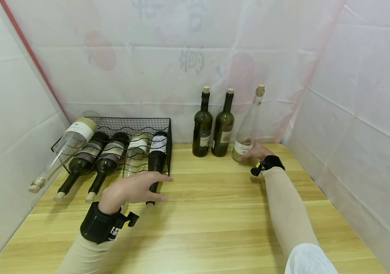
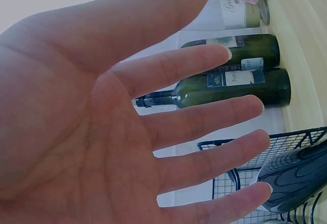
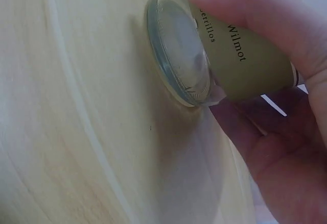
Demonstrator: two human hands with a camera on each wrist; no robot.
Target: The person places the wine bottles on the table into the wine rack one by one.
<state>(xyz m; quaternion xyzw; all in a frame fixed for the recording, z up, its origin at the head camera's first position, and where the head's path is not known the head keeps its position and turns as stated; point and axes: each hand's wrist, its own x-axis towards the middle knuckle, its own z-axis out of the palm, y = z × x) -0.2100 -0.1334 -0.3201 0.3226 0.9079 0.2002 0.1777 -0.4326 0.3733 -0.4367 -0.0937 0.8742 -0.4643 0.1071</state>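
At the back right my right hand (image 1: 258, 151) grips a clear wine bottle (image 1: 250, 123) low on its body, fingers and thumb around the label. This corked bottle leans a little to the right. In the right wrist view its glass base (image 3: 179, 48) shows close over the wood, with the thumb across the label. My left hand (image 1: 131, 189) hovers over the front right of a black wire wine rack (image 1: 170, 146), fingers spread and nothing in the palm. Beneath it a dark bottle (image 1: 156, 160) lies in the rack, its neck partly hidden by the hand.
Two green bottles (image 1: 202, 125) (image 1: 224, 127) stand upright left of the clear one, near the back curtain. Two dark bottles (image 1: 81, 163) (image 1: 107, 161) and a clear bottle (image 1: 136, 148) lie in the rack; another clear bottle (image 1: 75, 135) lies higher at its left end. White sheets (image 1: 359, 95) enclose the table.
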